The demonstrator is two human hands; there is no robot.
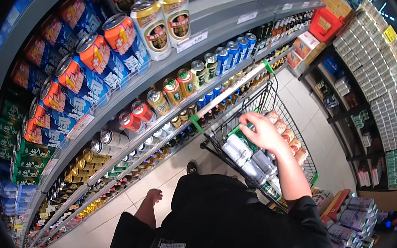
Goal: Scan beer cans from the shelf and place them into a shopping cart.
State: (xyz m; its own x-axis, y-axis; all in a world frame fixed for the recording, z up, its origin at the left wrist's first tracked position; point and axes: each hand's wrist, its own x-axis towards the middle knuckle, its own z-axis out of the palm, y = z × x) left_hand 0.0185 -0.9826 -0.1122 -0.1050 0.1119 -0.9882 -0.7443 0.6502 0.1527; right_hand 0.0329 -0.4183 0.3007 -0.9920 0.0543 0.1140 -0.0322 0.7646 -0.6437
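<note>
Over the basket of a wire shopping cart my right hand is bent, fingers curved downward. Just beneath it lies a green can, partly covered by the hand; whether the fingers grip it I cannot tell. Silver-white cans fill the left part of the basket, and tan patterned cans line its right side. Green-and-white cans lie at the end nearest my body. My left hand hangs low beside me above the floor, holding nothing, its fingers loosely bent.
A long shelf unit with rows of beer cans curves along the left and front. The cart's pale handle bar stands close to it. Stacked cans rise at the right; purple cans are piled beside my right elbow. Tiled floor lies between.
</note>
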